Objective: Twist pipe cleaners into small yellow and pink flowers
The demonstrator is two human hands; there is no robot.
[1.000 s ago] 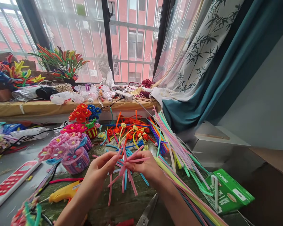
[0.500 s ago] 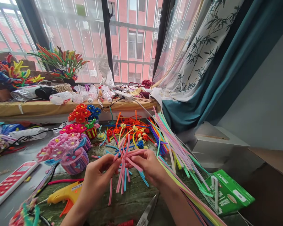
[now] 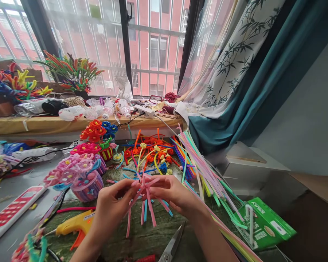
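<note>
Several pink pipe cleaners [image 3: 146, 185] cross at a shared middle, their ends spreading outward like a star. My left hand [image 3: 117, 203] pinches the left side of this bundle between thumb and fingers. From the right, my right hand [image 3: 172, 193] grips a pink strand close to the same centre. Beneath the hands, cut pink and blue pipe cleaner pieces [image 3: 145, 213] lie on the dark green tabletop. Scissors [image 3: 172, 245] lie partly open below my right wrist. A yellow glue gun [image 3: 75, 223] rests beside my left forearm.
Pipe cleaner flower pots [image 3: 86, 187] stand at left, near a white-and-red power strip [image 3: 15, 211]. Orange and red pieces [image 3: 155, 147] lie behind my hands. Long pastel pipe cleaners [image 3: 202, 163] and a green box [image 3: 265, 222] are at right. Bottles [image 3: 71, 112] line the sill.
The pink strands near my right hand have been bent, and one long end now points down toward the table. My right fingers have shifted slightly around the centre.
</note>
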